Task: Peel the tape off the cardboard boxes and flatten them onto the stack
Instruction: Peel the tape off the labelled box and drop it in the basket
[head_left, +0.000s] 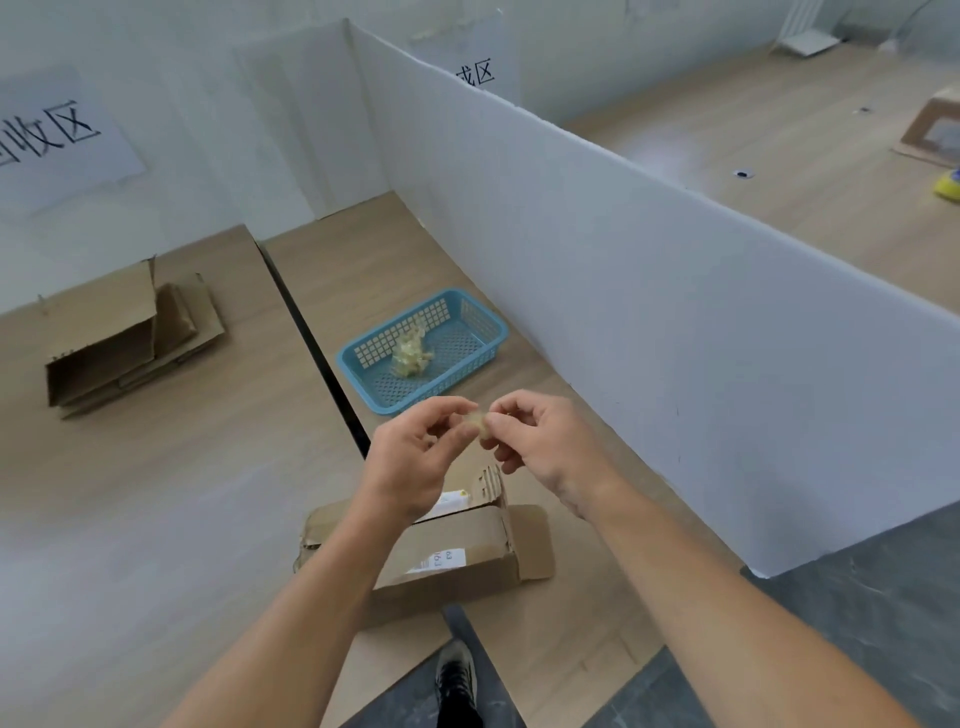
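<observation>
Between the fingertips of the left hand and right hand, both pinching it, sits a small crumpled yellowish wad of tape, above the opened box.

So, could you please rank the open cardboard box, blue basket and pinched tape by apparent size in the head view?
1. Open brown cardboard box
2. Blue plastic mesh basket
3. Crumpled yellowish tape scrap

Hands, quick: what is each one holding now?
Left hand: pinches a small crumpled piece of yellowish tape.
Right hand: pinches the same tape.
</observation>
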